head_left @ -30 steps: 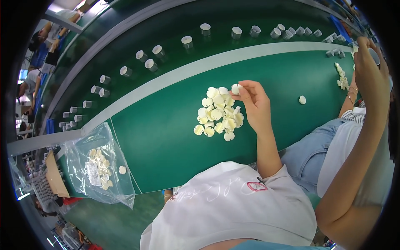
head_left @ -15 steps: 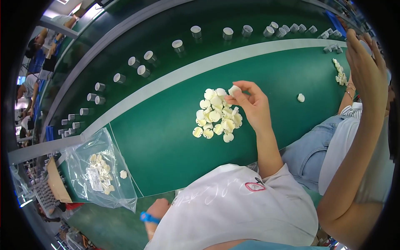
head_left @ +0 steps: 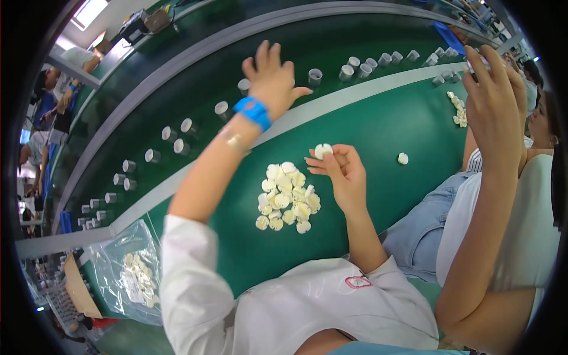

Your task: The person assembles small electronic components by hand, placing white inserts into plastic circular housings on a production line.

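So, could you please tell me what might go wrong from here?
The left hand, fingers spread, is close to the gray cups, so it might knock one over. The right hand pinches a white disc in its fingertips, and it could slip. The loose pile of similar discs lies near the left forearm, which might scatter some if it swings low.

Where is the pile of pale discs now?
In the head view, the pile lies near the middle, on the green table, left of the right hand.
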The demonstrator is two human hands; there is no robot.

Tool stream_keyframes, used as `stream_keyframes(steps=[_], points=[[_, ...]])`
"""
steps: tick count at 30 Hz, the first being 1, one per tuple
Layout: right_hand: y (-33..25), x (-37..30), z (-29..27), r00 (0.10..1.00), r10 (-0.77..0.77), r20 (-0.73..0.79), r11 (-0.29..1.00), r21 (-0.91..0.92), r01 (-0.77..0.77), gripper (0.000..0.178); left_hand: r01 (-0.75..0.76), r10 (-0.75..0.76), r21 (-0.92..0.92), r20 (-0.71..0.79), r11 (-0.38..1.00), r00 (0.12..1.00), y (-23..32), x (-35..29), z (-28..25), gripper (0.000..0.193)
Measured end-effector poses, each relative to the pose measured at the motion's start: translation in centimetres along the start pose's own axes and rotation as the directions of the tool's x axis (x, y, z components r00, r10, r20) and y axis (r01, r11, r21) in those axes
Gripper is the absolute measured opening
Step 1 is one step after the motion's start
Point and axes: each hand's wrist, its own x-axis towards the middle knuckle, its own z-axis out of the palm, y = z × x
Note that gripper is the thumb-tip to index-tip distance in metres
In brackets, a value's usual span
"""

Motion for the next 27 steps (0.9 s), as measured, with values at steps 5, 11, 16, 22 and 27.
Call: stream_keyframes(steps=[5, 11, 16, 22, 27], points=[[1.0, 0.5, -1.5, 0.988, -0.15, -0.029, 0.978, -0.154, 0.144, 0.013, 0.142, -0.132, -0.007, 0.33, 0.99, 0.935, 3.7, 5.2, 5.7, 0.039], [0.2, 0.3, -0.9, 0.994, -0.099, -0.052, 0.985, -0.147, 0.091, 0.014, 0.175, -0.119, -0.706, 0.128, 0.686, 0.985, 1.7, 3.0, 3.0, 0.033], [-0.5, 0.9, -0.5, 0.997, 0.009, -0.071, 1.0, -0.019, -0.01, 0.012, 0.405, -0.082, -0.914, 0.403, 0.017, 0.912, 1.0, -5.5, -2.9, 0.036], [-2.3, 1.9, 1.0, 0.996, -0.077, 0.044, 0.982, -0.17, 0.084, 0.013, 0.278, -0.198, -0.947, 0.245, 0.159, 0.949, 2.2, -10.8, -2.5, 0.043], [-2.4, 2.1, 2.7, 0.992, -0.101, 0.076, 0.871, -0.475, 0.125, 0.013, 0.24, -0.167, -0.885, 0.187, 0.4, 0.968, 2.2, -11.6, -3.2, 0.041]])
